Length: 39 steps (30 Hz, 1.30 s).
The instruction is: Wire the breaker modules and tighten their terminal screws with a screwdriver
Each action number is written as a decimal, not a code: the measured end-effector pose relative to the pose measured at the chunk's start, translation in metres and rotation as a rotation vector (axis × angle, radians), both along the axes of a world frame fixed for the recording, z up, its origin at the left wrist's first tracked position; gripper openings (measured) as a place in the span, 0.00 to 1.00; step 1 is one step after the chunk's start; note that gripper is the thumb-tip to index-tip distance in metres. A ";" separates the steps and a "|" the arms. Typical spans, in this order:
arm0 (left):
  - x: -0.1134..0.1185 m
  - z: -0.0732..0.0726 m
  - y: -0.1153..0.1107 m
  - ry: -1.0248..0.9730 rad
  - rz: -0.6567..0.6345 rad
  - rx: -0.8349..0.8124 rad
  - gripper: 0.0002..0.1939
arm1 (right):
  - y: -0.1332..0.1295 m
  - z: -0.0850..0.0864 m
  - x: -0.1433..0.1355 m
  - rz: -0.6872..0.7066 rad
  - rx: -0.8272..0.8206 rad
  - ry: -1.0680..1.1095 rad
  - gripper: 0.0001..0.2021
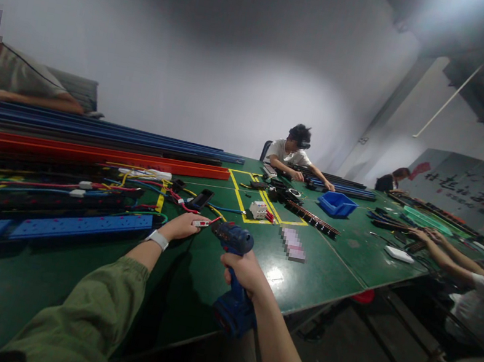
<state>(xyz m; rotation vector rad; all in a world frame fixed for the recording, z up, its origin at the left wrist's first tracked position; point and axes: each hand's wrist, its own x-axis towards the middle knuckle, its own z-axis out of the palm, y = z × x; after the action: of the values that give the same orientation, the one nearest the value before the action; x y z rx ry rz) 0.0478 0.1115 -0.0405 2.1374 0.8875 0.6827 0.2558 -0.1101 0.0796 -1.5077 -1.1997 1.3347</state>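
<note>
My right hand (245, 269) is wrapped round the handle of a blue cordless drill (238, 240), whose front end points left. Facing its tip, my left hand (182, 226) pinches a small white and red connector (200, 223) over the green table (178, 276). Thin red wire shows between the connector and the drill tip; whether they touch is unclear. Just beyond my left hand lies a black device (200, 199) among coloured wires. A white terminal block (258, 210) with red wire ends stands on the yellow-taped area behind the drill.
Blue socket strips (84, 226), bundled wires and a long red rail (87, 155) fill the left side. A blue bin (337, 204) and a black strip (313, 218) are farther right. Several people sit around the table. Its near edge runs below the drill.
</note>
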 end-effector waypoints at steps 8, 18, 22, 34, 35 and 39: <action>0.000 0.002 -0.001 0.009 -0.014 0.002 0.31 | 0.001 -0.001 0.000 0.010 0.014 0.008 0.05; 0.000 0.002 -0.001 0.017 -0.008 0.009 0.31 | 0.002 -0.002 0.000 -0.002 0.008 -0.002 0.05; 0.000 0.001 0.000 0.019 0.001 0.015 0.31 | 0.002 -0.002 0.000 -0.001 0.008 0.008 0.05; -0.001 -0.001 0.001 0.019 -0.001 0.016 0.31 | 0.002 -0.001 0.001 0.012 0.020 0.001 0.04; -0.001 -0.001 0.001 0.016 -0.001 0.017 0.31 | 0.001 -0.001 0.000 0.012 0.023 0.001 0.04; -0.001 -0.001 0.001 0.008 -0.014 0.019 0.31 | 0.000 0.000 -0.001 -0.002 0.027 0.004 0.04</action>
<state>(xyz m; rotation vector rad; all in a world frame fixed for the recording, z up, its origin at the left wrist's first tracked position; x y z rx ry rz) 0.0468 0.1124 -0.0411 2.1626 0.8730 0.6794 0.2548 -0.1098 0.0799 -1.4861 -1.2087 1.3153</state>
